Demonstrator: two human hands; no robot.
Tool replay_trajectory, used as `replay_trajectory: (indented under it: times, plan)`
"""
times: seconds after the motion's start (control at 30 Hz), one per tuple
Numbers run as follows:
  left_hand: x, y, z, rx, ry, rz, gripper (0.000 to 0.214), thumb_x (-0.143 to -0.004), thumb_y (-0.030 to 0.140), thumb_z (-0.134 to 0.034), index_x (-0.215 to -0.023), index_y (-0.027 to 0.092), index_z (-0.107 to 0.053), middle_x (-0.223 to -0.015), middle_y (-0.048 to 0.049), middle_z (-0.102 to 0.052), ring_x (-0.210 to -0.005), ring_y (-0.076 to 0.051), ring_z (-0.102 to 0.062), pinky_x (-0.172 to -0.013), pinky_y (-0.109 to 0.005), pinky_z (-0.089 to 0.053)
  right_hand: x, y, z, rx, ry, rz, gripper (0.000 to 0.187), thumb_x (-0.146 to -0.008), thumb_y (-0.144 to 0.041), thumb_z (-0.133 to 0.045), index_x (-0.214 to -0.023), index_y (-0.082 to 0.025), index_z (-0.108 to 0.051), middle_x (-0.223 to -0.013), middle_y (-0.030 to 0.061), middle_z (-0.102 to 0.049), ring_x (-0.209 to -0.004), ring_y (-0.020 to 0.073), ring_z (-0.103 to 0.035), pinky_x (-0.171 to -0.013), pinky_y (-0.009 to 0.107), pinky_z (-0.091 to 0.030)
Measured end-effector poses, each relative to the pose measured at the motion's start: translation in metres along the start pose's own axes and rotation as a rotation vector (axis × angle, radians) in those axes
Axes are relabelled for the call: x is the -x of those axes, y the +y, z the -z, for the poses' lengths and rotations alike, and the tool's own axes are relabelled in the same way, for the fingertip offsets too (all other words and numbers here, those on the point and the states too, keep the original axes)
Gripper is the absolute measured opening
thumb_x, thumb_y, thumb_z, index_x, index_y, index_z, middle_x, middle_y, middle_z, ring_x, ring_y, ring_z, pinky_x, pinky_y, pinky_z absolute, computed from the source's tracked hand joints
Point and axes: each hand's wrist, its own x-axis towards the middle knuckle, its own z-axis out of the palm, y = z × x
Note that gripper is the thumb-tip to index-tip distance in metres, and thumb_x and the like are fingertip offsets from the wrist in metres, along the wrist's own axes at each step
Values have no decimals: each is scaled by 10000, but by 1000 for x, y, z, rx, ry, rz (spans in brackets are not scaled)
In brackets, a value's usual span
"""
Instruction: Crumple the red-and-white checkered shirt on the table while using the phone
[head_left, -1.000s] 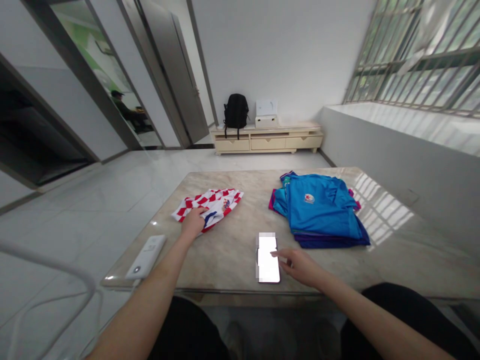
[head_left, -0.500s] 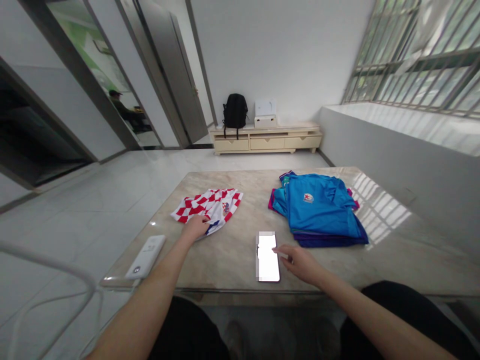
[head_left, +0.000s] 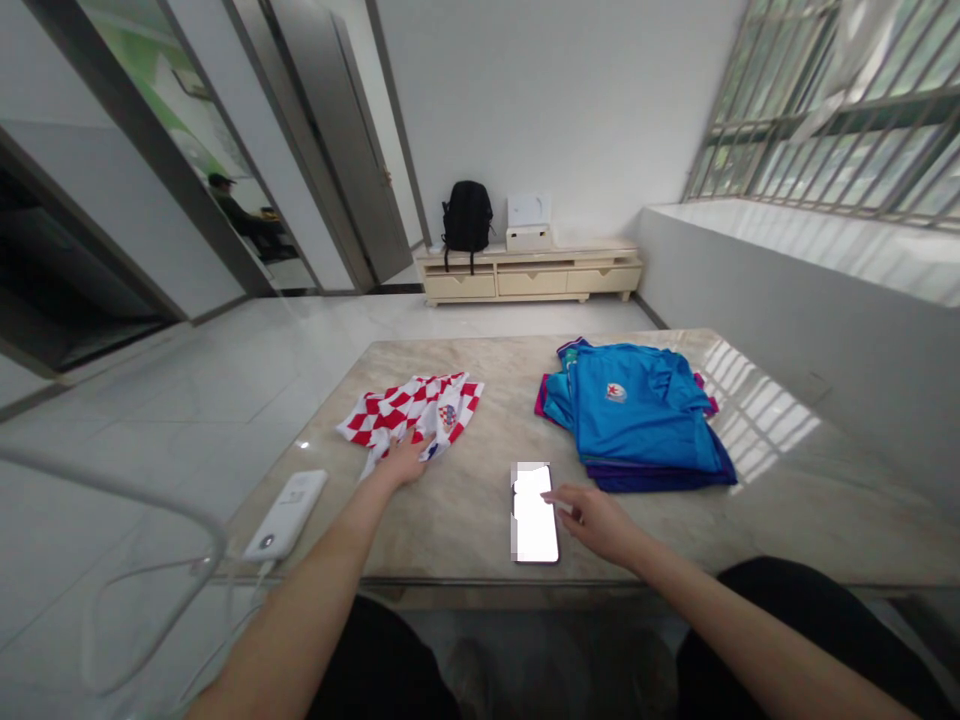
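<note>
Head view: the person is seated at a marble-topped table (head_left: 465,500), with both bare forearms extended over its near edge.

Left hand (head_left: 403,462): it lies palm down with the fingers extended flat and rests on the near edge of a red-and-white checkered garment (head_left: 409,412). The fingers are not curled around the cloth, and nothing is clasped. The garment lies crumpled on the left half of the table, with a small crest visible on its right portion.

Right hand (head_left: 596,518): it is loosely open, with the index finger extended to the left. The fingertip touches the right edge of a smartphone (head_left: 535,513). The remaining fingers are relaxed and hold nothing. The smartphone lies flat, screen up and lit white, near the front edge of the table between the two hands.

Other items on the table: a stack of folded blue shirts (head_left: 637,418) occupies the right half, just beyond the right hand and apart from it. A white crest shows on the top shirt, and purple and magenta cloth shows at the edges of the stack. A white power bank (head_left: 286,513) lies at the front left corner, with a white cable (head_left: 135,510) looping off to the left.

Background: a low cream cabinet (head_left: 531,278) stands against the far wall, with a black backpack (head_left: 466,216) and a white box (head_left: 529,220) on top of it. Another person (head_left: 244,215) is seated beyond the glass door on the left.
</note>
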Motion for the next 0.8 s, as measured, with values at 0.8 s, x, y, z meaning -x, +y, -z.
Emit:
replay_trajectory:
  times: [0.8]
  plan:
    - [-11,11,24,-12,-31,86,270,-986,365,-653,-1150,151,-676,-1180,-84,-700,-1068,-235,-684,-936,-457,-577,-1,0,1,10,-14,-11,407,-920,-178,-534,-1272,-228,-733,-1241,59,-764,-805,205,-722,-738,313,-539]
